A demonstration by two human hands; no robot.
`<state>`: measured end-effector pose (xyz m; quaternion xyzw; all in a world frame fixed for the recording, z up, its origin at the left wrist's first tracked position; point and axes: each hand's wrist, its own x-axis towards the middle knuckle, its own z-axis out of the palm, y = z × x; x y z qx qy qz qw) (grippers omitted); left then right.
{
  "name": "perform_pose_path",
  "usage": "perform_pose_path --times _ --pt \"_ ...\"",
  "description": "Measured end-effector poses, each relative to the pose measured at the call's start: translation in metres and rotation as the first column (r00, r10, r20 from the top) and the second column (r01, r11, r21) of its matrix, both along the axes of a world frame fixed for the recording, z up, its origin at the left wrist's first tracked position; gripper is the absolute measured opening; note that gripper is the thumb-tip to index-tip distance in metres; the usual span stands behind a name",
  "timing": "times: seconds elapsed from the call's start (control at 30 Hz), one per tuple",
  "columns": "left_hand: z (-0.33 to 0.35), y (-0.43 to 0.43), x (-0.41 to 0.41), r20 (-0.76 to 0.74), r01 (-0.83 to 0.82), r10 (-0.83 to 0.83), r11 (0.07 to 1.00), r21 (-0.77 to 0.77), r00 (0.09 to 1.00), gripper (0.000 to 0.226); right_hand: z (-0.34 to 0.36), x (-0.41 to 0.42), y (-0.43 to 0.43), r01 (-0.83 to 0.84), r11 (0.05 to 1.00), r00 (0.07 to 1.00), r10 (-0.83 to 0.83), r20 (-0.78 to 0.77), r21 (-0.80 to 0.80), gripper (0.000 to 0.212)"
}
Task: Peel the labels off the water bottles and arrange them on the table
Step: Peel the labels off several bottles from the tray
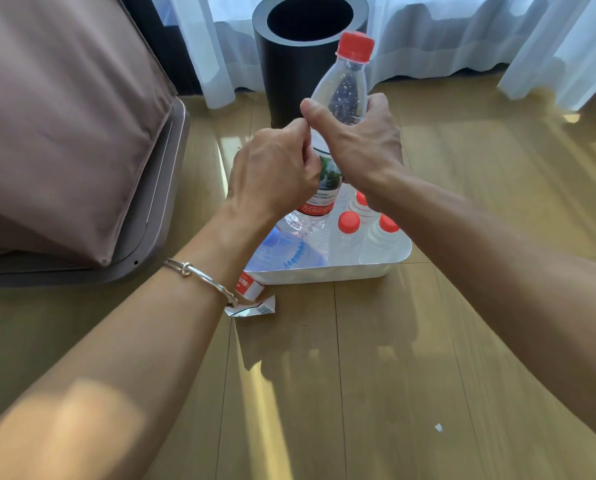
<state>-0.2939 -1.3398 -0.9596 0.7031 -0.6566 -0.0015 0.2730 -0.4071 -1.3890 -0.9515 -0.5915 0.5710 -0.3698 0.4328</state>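
Bottle (345,88) is up over the tray (324,271). Right hand (359,140) grips its clear top, left hand (272,171) pinches its label (326,188). One torn label (255,308) lies on the floor (359,358).

2 forearms in view, both bare, as are the left hand (276,168) and right hand (359,140). Left wrist carries 1 thin silver wire bangle (199,277), double-stranded, with 2 small knots along it.

clear glossy plastic bottle (341,98) with a matt red plastic cap (355,46); printed paper label (326,181); glossy wood floor (359,358); smooth white plastic tray (324,273); sheer cloth curtains (463,36); shiny metal bangle (199,277).
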Motion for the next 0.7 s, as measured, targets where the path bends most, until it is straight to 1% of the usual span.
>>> perform_pose_path --times 0.17,0.3,0.43,0.6,0.7 --pt "-0.005 0.004 -0.002 -0.049 -0.061 0.057 0.995 -0.074 0.997 0.012 -0.001 0.004 0.004 -0.009 1.000 0.999 0.008 0.037 0.012 0.054" --pt "-0.004 0.005 -0.002 -0.063 -0.114 0.109 0.991 -0.072 0.992 0.013 0.001 0.004 0.004 -0.015 1.000 0.999 0.015 0.036 -0.001 0.052" --pt "-0.003 0.006 0.000 -0.161 -0.152 0.144 0.988 -0.035 0.976 0.014 0.003 0.003 0.003 0.024 0.999 0.996 -0.028 0.082 0.046 0.055" --pt "-0.003 0.007 0.006 -0.263 -0.045 0.048 0.999 0.018 0.964 0.012 0.004 0.000 0.002 0.026 0.997 0.995 -0.033 0.096 0.068 0.055" --pt "-0.002 0.006 0.011 -0.308 -0.009 0.015 1.000 0.022 0.951 0.011 0.004 0.000 0.002 0.023 0.998 0.995 -0.030 0.096 0.066 0.055"
